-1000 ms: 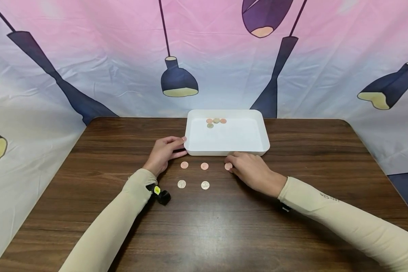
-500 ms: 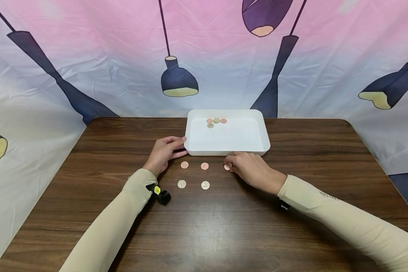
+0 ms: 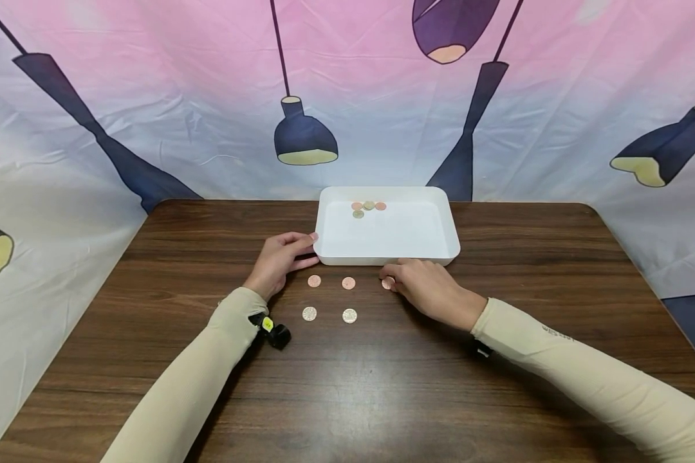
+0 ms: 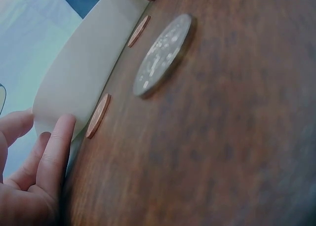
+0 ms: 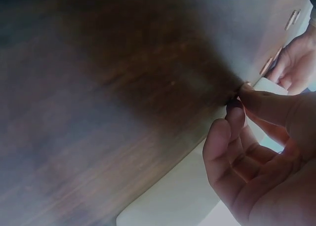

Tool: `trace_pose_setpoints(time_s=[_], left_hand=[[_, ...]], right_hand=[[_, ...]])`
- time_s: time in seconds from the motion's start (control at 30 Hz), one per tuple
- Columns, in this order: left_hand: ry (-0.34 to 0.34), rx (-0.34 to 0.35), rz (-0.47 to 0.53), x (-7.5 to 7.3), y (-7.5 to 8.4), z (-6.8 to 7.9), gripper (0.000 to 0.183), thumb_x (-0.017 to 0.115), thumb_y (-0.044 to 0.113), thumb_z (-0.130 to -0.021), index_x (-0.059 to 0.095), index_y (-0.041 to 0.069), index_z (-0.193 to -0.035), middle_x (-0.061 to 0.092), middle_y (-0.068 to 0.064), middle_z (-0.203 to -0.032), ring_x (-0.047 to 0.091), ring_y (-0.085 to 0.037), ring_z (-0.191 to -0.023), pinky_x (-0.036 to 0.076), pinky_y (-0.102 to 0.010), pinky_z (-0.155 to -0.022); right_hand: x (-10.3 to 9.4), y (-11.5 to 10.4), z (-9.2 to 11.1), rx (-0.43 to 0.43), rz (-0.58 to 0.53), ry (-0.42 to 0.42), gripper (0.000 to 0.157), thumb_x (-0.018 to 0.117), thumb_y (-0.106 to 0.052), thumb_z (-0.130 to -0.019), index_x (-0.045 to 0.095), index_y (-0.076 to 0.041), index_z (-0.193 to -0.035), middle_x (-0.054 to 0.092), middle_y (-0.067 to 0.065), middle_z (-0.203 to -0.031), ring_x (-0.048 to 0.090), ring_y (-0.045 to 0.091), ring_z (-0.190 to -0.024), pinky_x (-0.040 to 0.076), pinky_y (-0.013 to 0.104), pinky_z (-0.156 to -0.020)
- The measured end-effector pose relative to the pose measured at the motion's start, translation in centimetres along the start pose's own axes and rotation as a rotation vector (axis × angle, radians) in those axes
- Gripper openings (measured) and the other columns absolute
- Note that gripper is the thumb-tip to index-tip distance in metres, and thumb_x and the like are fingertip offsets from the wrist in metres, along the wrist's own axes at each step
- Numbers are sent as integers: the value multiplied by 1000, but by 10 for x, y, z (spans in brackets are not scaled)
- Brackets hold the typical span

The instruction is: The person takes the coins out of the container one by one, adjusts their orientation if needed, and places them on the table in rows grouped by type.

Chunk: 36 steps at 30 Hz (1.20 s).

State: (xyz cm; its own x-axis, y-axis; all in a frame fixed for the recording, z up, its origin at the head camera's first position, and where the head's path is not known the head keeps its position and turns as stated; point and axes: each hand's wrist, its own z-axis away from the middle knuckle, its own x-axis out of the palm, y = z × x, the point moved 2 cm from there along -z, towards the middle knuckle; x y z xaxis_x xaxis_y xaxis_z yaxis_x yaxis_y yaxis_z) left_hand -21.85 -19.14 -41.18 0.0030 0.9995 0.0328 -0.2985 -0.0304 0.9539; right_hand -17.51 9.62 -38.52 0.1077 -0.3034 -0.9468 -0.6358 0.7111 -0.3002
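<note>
My right hand (image 3: 431,289) is at the table just in front of the white tray (image 3: 388,241), its thumb and finger pinching the edge of a copper coin (image 3: 388,283). In the right wrist view the thumb and fingertip meet at the tabletop, hiding most of that coin. With fairly straight fingers, my left hand (image 3: 275,260) touches the tray's left front corner; in the left wrist view its fingertips rest against the tray wall. Between the hands lie two more copper coins, one on the left (image 3: 314,281) and one in the middle (image 3: 348,283).
Two silver coins, one left (image 3: 309,314) and one right (image 3: 350,316), form a nearer row on the wooden table (image 3: 301,399). Several coins sit in the tray's back left area, among them a copper one (image 3: 380,206). A printed cloth (image 3: 208,96) hangs behind the table.
My right hand has shifted very slightly to the left with the copper coin at its fingertips. The left hand, the tray and the other coins have stayed put.
</note>
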Motion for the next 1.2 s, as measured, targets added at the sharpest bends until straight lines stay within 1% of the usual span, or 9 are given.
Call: trace_pose_setpoints(time_s=[0.17, 0.33, 0.43, 0.67, 0.8, 0.87, 0.97, 1.07, 1.2], left_hand=[[-2, 1, 1, -1, 0, 0, 44, 73, 25, -103, 62, -7, -132, 58, -19, -137, 68, -27, -118, 66, -29, -93], [-3, 3, -4, -1, 0, 1, 44, 72, 25, -103, 62, -7, -132, 58, -19, -137, 68, -26, -118, 65, -29, -94], [-4, 4, -5, -1, 0, 1, 43, 72, 25, -104, 62, -7, -132, 58, -20, -137, 68, -25, -116, 65, -29, -94], [-2, 11, 17, 1, 0, 0, 41, 73, 22, -103, 63, -8, -129, 59, -20, -135, 71, -20, -108, 65, -29, -94], [3, 11, 22, 1, 1, 1, 40, 73, 22, -103, 63, -8, -128, 60, -19, -134, 71, -20, -107, 66, -29, -93], [3, 7, 20, 1, 1, 1, 40, 73, 22, -103, 63, -7, -129, 60, -20, -135, 71, -20, -108, 66, -29, -93], [2, 0, 16, 0, 1, 1, 42, 73, 23, -103, 63, -7, -130, 59, -20, -137, 71, -22, -110, 66, -29, -93], [2, -6, 14, 0, 0, 1, 43, 73, 23, -103, 62, -7, -132, 58, -21, -139, 70, -24, -113, 66, -29, -93], [3, -9, 19, 0, 0, 1, 43, 73, 23, -103, 62, -7, -132, 58, -22, -140, 69, -26, -117, 66, -29, -93]], right_hand=[[0, 0, 0, -4, -4, 25, 4, 72, -17, -103, 74, -13, -103, 71, -2, -92, 68, 20, -82, 62, 44, -63], [-1, 0, 0, 14, 8, 38, 11, 74, -20, -102, 74, -13, -94, 68, -4, -82, 63, 16, -71, 59, 39, -57], [0, 1, 0, 28, 15, 38, 13, 75, -22, -101, 74, -13, -91, 66, -5, -79, 62, 14, -69, 58, 37, -56], [1, 2, 0, 39, 1, 35, 13, 74, -23, -102, 76, -11, -97, 71, -3, -84, 64, 14, -71, 59, 38, -57], [-2, 2, -2, 56, -7, 11, 13, 75, -24, -102, 78, -11, -100, 73, -3, -86, 66, 15, -72, 60, 38, -59], [-6, 2, -3, 72, -14, -7, 11, 76, -23, -101, 78, -12, -101, 75, -3, -89, 68, 16, -77, 62, 39, -62], [-20, 2, -5, 104, -45, -14, 5, 77, -17, -100, 79, -14, -101, 76, -3, -90, 69, 16, -79, 61, 38, -65], [-37, 6, -10, 126, -88, 17, 5, 75, -12, -99, 79, -14, -101, 76, -2, -85, 65, 15, -71, 56, 34, -60], [-53, 17, -22, 156, -148, 82, 5, 73, -14, -101, 78, -13, -100, 74, 1, -78, 56, 14, -61, 47, 31, -56]])
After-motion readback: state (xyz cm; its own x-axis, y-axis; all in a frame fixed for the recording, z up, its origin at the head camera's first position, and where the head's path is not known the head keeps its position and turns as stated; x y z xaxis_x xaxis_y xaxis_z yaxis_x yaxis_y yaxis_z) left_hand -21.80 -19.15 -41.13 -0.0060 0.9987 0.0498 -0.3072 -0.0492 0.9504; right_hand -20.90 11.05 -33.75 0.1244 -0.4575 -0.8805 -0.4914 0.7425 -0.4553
